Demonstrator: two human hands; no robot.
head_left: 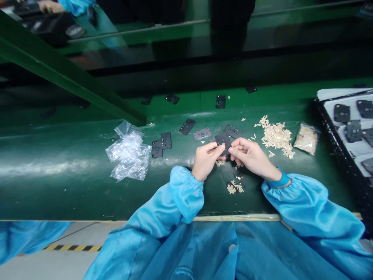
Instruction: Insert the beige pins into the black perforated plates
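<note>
Item: thin black perforated plate point(223, 142), held just above the green table point(58, 190). Judged light and stiff, with a smooth face that may slip and narrow cut-outs that may be fragile; its outer edges look the best hold. Left hand point(205, 160): closed, pinching the plate's left edge. Right hand point(253, 155): closed, gripping the right edge. Beside them: grey metal plate point(202, 134), pale shavings point(276, 136), small filled plastic bag point(307, 139). Further left: crumpled clear plastic bag point(128, 155). Far right: black tray point(329, 132) carrying dark plates.
</note>
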